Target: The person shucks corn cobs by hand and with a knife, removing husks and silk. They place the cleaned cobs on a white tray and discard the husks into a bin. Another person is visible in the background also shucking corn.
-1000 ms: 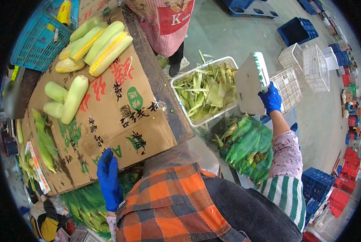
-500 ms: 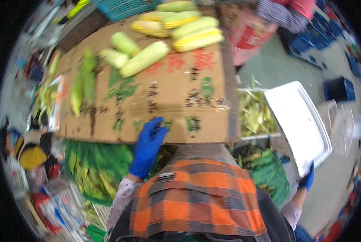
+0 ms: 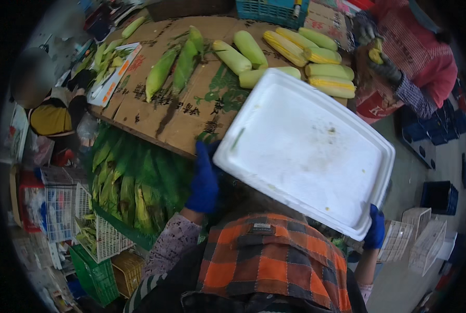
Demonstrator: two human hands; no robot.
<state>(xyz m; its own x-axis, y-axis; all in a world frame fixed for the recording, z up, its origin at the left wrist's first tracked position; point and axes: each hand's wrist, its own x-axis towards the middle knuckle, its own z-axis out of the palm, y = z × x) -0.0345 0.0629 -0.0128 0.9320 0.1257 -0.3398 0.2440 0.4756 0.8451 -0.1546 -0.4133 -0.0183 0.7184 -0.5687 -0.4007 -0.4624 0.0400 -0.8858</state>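
Note:
A white shallow tray [image 3: 301, 151], with a few specks on its inner face, is tilted over the near right part of the cardboard sheet [image 3: 155, 120]. My right hand [image 3: 375, 229], in a blue glove, is closed on its near right corner. My left hand [image 3: 204, 182], gloved alike, is at the tray's left corner, gripping the edge; part of its fingers is hidden there. Beyond the tray lie several husked corn cobs [image 3: 329, 71], pale green and yellow. Two cobs in green husk [image 3: 186, 60] lie farther left on the cardboard. One husked cob is partly covered by the tray.
A green mesh sack of unhusked corn [image 3: 134, 193] stands below the table's left edge. At the far right a person in gloves [image 3: 384, 68] holds a piece of corn. A blue basket [image 3: 272, 13] stands at the back; white crates [image 3: 426, 245] sit on the floor at right.
The white tray has swung up and left from beside the table to over the cardboard, carried by my right hand. My left hand has gone from above the cardboard to the tray's corner. The view has turned.

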